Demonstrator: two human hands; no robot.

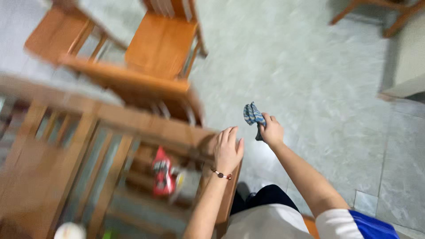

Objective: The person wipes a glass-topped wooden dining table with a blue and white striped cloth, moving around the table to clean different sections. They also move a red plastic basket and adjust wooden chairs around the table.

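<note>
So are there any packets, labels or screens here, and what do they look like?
Red packet: on the shelf under the glass-topped wooden table, below the left hand; crumpled, red with white and dark patches, blurred.
Pale package: right beside the red packet, whitish-grey with a yellow bit; too blurred to tell its kind.
No signs or screens show.

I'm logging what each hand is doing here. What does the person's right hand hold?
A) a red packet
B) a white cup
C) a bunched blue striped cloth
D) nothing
C: the right hand is closed around a bunched blue striped cloth above the pale floor, while the left hand rests flat on the wooden table's corner.
</note>
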